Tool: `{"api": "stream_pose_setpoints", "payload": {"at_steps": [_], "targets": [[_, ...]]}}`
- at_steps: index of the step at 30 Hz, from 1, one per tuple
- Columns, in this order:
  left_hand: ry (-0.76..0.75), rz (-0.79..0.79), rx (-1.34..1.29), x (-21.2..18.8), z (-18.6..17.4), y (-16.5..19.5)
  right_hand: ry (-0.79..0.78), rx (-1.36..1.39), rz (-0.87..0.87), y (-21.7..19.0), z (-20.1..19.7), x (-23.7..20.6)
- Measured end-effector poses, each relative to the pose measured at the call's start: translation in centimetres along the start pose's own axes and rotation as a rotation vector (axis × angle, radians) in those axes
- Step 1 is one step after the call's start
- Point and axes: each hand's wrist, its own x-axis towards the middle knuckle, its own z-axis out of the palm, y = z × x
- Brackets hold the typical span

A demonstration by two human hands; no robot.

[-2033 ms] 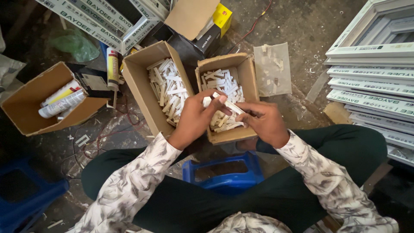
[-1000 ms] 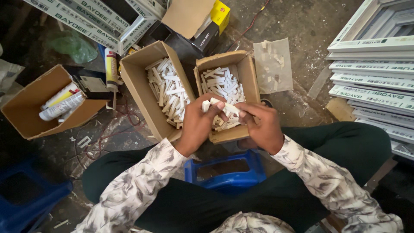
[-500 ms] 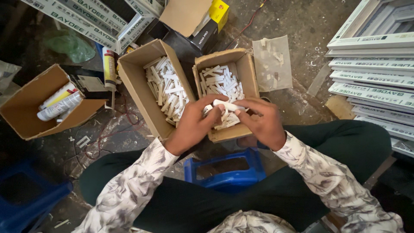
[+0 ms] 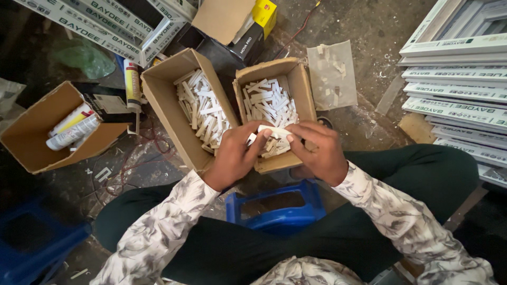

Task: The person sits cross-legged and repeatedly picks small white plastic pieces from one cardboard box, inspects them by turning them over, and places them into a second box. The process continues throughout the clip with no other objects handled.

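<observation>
We are sitting over three open cardboard boxes on the floor; the left box (image 4: pixel 50 129) is holding two tubes (image 4: pixel 71 126), the middle box (image 4: pixel 174 100) and right box (image 4: pixel 298 87) white strips; our left hand (image 4: pixel 232 155) and right hand (image 4: pixel 319 150) are together gripping one white strip (image 4: pixel 273 132) above the right box's near edge.

White strips (image 4: pixel 272 132), brown cardboard boxes (image 4: pixel 166 100)

Window workshop: stacked white frame profiles (image 4: pixel 454 100)
</observation>
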Motion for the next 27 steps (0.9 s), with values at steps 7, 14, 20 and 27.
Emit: {"api": "stream_pose_setpoints", "payload": {"at_steps": [7, 14, 20, 27], "targets": [[-0.017, -0.03, -0.111, 0.9, -0.1, -0.7, 0.052, 0.265, 0.399, -1.1, 0.0, 1.0], [-0.024, -0.283, -0.326, 1.4, -0.7, -1.4, 0.039, 0.421, 0.417, -1.6, -1.5, 2.0], [-0.019, -0.262, -0.406, 1.9, -1.1, -1.1, 0.079, 0.383, 0.567, -1.1, -0.9, 1.7], [-0.03, 0.071, 0.149, 1.1, -0.8, 0.1, 0.152, 0.317, 0.376, -0.7, -0.7, 1.2]]}}
